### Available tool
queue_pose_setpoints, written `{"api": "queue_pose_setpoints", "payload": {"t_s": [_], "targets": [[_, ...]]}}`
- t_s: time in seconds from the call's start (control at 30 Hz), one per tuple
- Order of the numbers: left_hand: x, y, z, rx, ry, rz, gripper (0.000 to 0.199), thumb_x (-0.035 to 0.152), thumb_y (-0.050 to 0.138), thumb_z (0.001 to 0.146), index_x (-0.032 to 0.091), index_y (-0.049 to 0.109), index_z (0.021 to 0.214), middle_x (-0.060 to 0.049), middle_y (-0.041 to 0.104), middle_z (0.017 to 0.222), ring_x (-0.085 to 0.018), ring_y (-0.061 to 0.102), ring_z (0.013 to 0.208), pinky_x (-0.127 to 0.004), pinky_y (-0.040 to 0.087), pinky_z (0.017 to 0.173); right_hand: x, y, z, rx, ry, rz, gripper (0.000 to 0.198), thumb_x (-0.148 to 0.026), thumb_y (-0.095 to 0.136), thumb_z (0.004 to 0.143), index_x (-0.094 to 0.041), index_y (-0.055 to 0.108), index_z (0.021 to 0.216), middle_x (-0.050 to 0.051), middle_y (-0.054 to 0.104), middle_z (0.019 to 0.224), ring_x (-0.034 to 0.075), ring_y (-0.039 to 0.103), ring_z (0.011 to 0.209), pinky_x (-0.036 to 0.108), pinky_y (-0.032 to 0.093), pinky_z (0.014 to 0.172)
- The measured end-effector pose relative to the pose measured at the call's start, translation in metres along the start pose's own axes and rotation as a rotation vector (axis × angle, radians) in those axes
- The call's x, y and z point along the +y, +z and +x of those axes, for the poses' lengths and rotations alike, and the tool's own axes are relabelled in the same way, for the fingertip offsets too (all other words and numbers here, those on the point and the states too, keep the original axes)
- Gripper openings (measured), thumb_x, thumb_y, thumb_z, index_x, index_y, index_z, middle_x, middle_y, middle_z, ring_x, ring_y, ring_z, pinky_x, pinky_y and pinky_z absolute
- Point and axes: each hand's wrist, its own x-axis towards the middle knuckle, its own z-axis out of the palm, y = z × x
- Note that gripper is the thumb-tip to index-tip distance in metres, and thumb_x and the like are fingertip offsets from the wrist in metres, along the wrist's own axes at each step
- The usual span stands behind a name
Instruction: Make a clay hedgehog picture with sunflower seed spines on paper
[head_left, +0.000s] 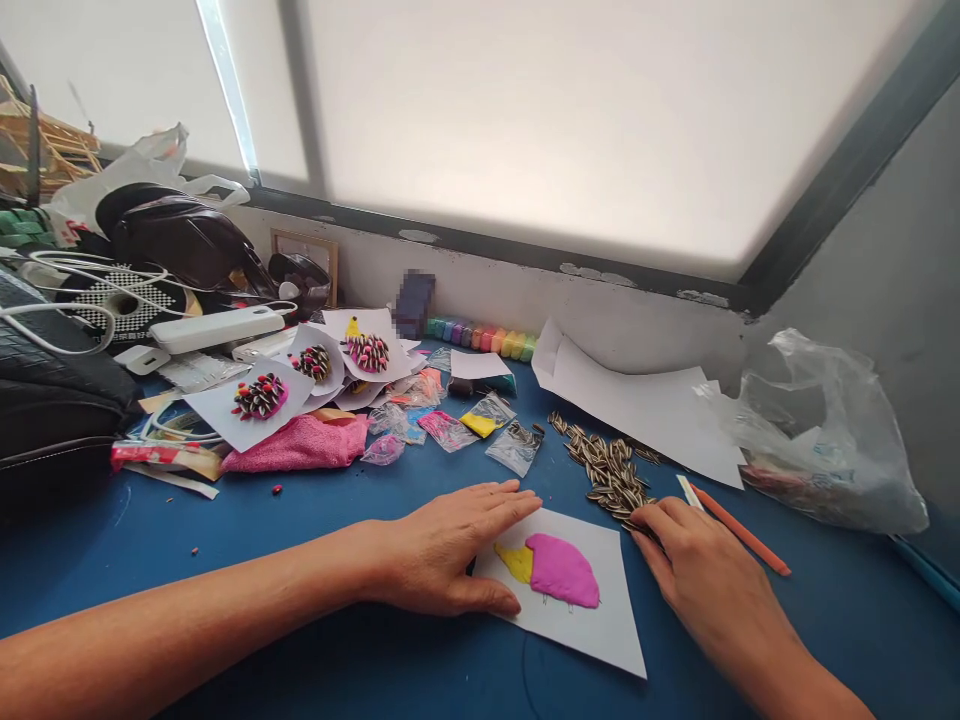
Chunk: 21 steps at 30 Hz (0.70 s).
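Observation:
My left hand (457, 550) lies flat with fingers stretched out, on the left edge of a white sheet of paper (611, 640). On that sheet is a flat animal shape, with a pink clay body (564, 572) and a yellow clay head (514, 562). Short drawn legs show below the body. To the right of the paper, my right hand (686, 560) has its fingers pinched together at the near end of a pile of striped sunflower seeds (607, 465). Seeds show at its fingertips; how many it holds is hidden.
Finished seed-covered clay animals on paper (259, 398) lie at the left by a pink cloth (300, 445). Clay bags (487, 413) lie behind the sheet. Right of the seeds are an orange stick (742, 530), white papers (637, 400) and a plastic bag (840, 440).

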Motion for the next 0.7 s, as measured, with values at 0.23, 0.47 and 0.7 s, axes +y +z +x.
{"api": "queue_pose_setpoints", "payload": {"t_s": [0.23,0.47,0.7], "targets": [[0.004,-0.002,0.0,0.006,0.007,-0.001,0.087,0.04,0.074,0.086,0.019,0.03,0.157,-0.015,0.032,0.161,-0.034,0.023,0.152,-0.05,0.024,0.123,-0.004,-0.004,0.017,-0.025,-0.005,0.074,0.019,-0.019,0.047,0.086,-0.024,0.055,0.07,0.003,0.063,0.072,0.018,0.059,0.062,0.032,0.043,0.058],[0.001,0.001,-0.001,0.007,0.014,0.012,0.086,0.04,0.073,0.087,0.019,0.029,0.158,-0.014,0.031,0.162,-0.033,0.022,0.152,-0.049,0.023,0.124,-0.017,-0.022,0.019,0.083,0.102,0.293,0.022,-0.038,0.046,0.091,-0.025,0.06,0.08,0.001,0.06,0.065,0.017,0.057,0.057,0.029,0.042,0.052],[0.0,0.002,0.0,0.0,0.019,0.042,0.084,0.041,0.072,0.089,0.012,0.031,0.156,-0.016,0.031,0.162,-0.033,0.023,0.152,-0.049,0.021,0.125,-0.033,-0.027,0.014,-0.024,0.147,0.585,0.027,-0.045,0.05,0.091,-0.024,0.063,0.079,-0.001,0.069,0.065,0.015,0.063,0.056,0.023,0.05,0.049]]}}
